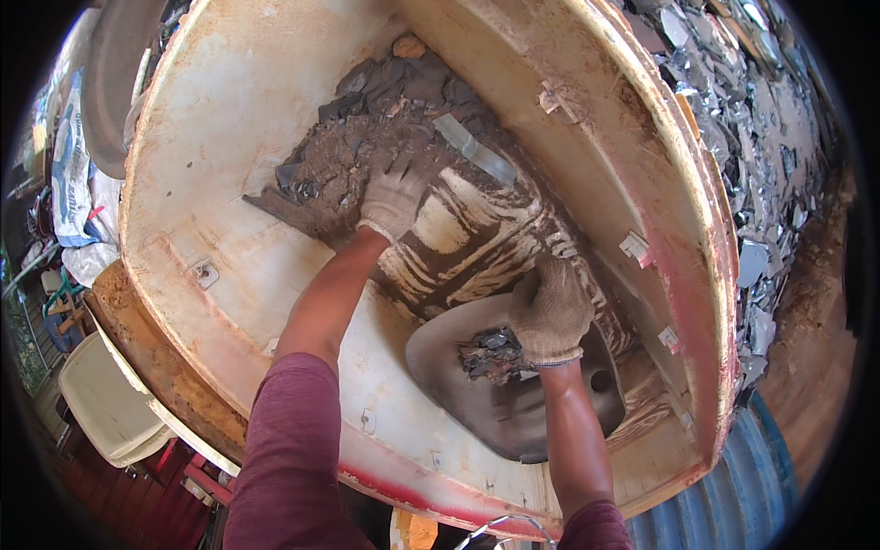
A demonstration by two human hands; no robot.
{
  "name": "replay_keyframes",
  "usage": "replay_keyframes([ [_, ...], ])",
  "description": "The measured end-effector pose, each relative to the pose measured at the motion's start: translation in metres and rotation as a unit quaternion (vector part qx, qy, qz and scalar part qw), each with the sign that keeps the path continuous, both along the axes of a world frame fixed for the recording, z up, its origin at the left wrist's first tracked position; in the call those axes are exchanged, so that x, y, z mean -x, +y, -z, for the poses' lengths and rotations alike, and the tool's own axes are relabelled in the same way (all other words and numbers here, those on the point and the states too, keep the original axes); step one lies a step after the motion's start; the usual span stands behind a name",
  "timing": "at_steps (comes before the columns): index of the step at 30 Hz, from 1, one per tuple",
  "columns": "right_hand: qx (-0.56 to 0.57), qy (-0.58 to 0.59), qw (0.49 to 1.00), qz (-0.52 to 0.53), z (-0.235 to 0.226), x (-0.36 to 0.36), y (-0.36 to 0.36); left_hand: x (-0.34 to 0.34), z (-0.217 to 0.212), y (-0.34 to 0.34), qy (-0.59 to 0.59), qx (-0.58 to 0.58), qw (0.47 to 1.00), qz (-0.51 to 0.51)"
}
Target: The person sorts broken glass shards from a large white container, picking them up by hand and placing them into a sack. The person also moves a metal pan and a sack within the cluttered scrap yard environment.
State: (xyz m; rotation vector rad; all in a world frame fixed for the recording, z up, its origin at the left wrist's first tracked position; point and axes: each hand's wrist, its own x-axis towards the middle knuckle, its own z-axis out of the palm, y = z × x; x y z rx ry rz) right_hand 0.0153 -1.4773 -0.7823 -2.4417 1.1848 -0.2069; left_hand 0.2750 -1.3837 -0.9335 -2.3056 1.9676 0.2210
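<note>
My left hand (394, 195), in a dirty knitted work glove, rests palm down at the near edge of a dark heap of dirt and broken shards (367, 137). Its fingers are spread. My right hand (555, 310), in a similar glove, is closed over the far right side of a dark shallow dish-shaped piece (495, 426); what its fingers hold, if anything, is hidden. A small clump of dark shards (495, 356) lies in that dish, beside my right wrist. Both hands are inside a large worn, off-white tub (220, 128) with streaks of dirt on its floor.
A flat greyish strip (475, 149) lies on the heap's right side. Outside the tub, glossy broken pieces (724, 119) are piled at right, above blue ribbed plastic (724, 495). At left are a pale bin (110, 399) and white sacks (73, 174). Small brackets (634, 246) stick out from the tub's walls.
</note>
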Motion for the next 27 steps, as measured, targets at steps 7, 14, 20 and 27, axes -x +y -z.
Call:
replay_keyframes([
  [7, -0.087, 0.150, 0.984, -0.033, 0.066, -0.052, -0.012, 0.052, -0.006, 0.010, 0.143, 0.023, 0.955, 0.257],
  [14, -0.174, 0.265, 0.946, -0.061, 0.119, -0.069, -0.035, 0.025, 0.019, 0.045, 0.161, 0.025, 0.985, 0.047],
  [20, -0.163, 0.160, 0.973, 0.013, 0.163, -0.095, -0.083, -0.025, -0.009, 0.044, -0.172, -0.014, 0.969, -0.174],
  [27, -0.202, 0.187, 0.869, 0.410, 0.186, -0.247, -0.073, -0.041, -0.035, -0.009, 0.219, 0.134, 0.494, -0.831],
])
